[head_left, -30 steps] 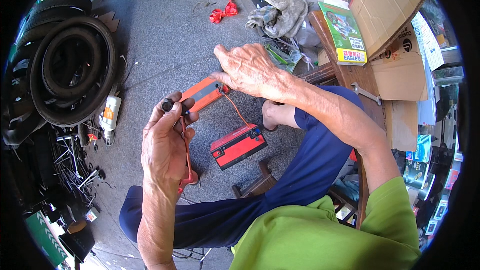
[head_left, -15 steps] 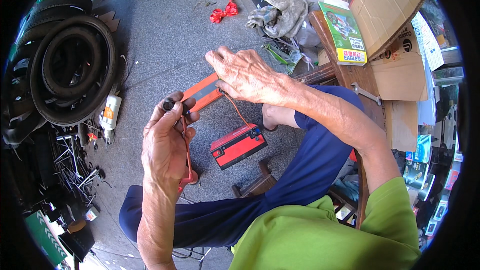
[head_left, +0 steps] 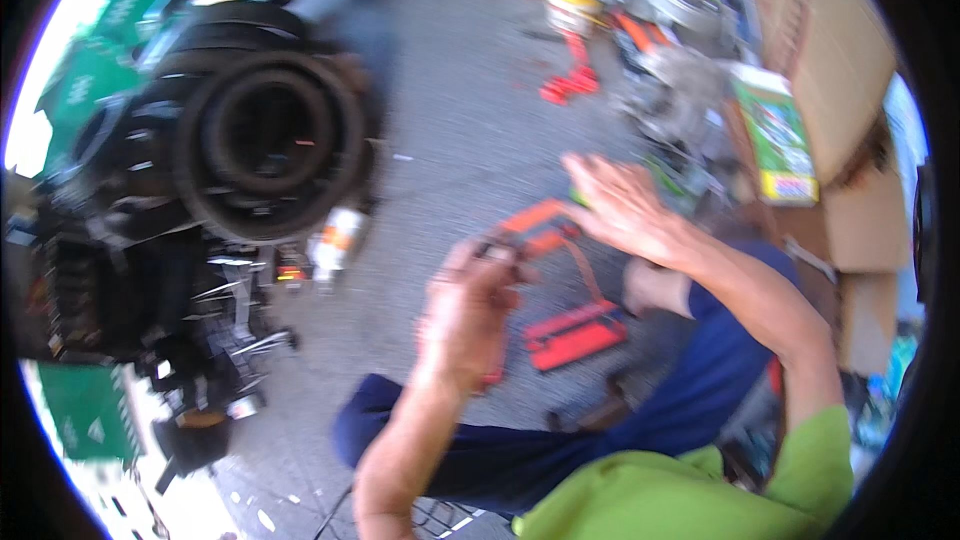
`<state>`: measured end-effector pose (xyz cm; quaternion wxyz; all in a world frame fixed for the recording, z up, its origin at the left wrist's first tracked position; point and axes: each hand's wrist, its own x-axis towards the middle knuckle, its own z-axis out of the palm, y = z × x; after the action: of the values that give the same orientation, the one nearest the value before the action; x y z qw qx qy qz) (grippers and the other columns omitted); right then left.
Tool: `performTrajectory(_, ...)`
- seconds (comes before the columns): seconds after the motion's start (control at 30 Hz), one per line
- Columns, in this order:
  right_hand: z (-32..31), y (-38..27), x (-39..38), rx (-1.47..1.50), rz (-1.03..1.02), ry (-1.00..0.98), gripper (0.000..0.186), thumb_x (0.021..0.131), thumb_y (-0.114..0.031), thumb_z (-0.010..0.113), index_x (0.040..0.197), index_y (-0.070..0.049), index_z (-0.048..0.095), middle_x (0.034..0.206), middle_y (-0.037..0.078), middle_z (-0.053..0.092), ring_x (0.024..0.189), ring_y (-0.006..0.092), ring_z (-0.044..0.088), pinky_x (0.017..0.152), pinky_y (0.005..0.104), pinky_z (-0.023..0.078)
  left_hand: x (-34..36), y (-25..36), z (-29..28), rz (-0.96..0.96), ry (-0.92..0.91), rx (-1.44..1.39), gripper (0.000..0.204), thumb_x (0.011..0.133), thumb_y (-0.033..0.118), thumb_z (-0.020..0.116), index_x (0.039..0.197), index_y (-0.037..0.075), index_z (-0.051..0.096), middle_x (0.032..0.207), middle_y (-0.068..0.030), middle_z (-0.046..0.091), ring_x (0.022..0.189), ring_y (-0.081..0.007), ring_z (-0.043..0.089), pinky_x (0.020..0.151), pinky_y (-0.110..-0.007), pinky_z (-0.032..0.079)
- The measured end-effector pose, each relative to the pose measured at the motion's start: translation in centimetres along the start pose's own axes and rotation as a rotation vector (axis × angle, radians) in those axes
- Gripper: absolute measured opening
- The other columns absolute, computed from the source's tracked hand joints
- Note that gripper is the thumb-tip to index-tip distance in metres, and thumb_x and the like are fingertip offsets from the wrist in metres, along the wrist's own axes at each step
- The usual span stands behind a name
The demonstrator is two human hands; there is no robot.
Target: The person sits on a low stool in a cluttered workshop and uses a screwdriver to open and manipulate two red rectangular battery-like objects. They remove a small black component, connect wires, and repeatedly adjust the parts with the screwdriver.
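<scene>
Both my hands hold a long flat orange-and-grey case [head_left: 537,217] above the floor, and motion blurs it. My left hand [head_left: 470,305] is closed around its nearer end, with a small dark part by the fingertips that I cannot make out. My right hand [head_left: 625,208] grips the far end, thumb below and fingers reaching past it. A thin orange wire [head_left: 586,270] runs from near that end down to a red-and-black battery [head_left: 575,334] on the floor. A red lead partly shows beneath my left hand.
Stacked black tyres [head_left: 270,145] stand at left, beside a white bottle [head_left: 338,245] and scattered metal tools [head_left: 240,315]. A bucket [head_left: 570,2], a red ribbon [head_left: 572,80] and grey rags lie at the back. To the right are a green box [head_left: 778,140] and cardboard [head_left: 840,30].
The whole view has swung left and blurred, so the scene sits farther right and lower. Both hands still hold the case, and the battery stays on the floor.
</scene>
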<state>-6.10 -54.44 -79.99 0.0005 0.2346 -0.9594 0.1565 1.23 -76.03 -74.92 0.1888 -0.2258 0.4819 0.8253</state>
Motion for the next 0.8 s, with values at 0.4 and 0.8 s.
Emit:
performTrajectory(0.4, 0.7, -1.8, 0.3, 0.020, -0.044, -0.187, 0.054, 0.073, -0.010, 0.064, 0.121, 0.002, 0.042, 0.110, 0.025, 0.049, 0.094, 0.0434, 0.055, 0.085, 0.0512, 0.041, -0.4, -2.2, -5.9, 0.033, -0.012, -0.200, 0.030, 0.095, 0.013, 0.055, 0.124, 0.007, 0.055, 0.107, -0.0040, 0.066, 0.083, -0.0108, 0.064, 0.060, -0.020, 0.045)
performTrajectory(0.8, 3.5, -2.8, 0.9, 0.068, 0.021, -0.073, 0.068, 0.080, -0.023, 0.064, 0.132, 0.012, 0.037, 0.125, 0.032, 0.046, 0.114, 0.0419, 0.047, 0.101, 0.0497, 0.030, -2.5, -2.3, -8.2, 0.046, 0.051, -0.226, 0.031, 0.097, 0.017, 0.053, 0.126, 0.010, 0.051, 0.111, -0.0023, 0.065, 0.091, -0.0097, 0.063, 0.065, -0.020, 0.043)
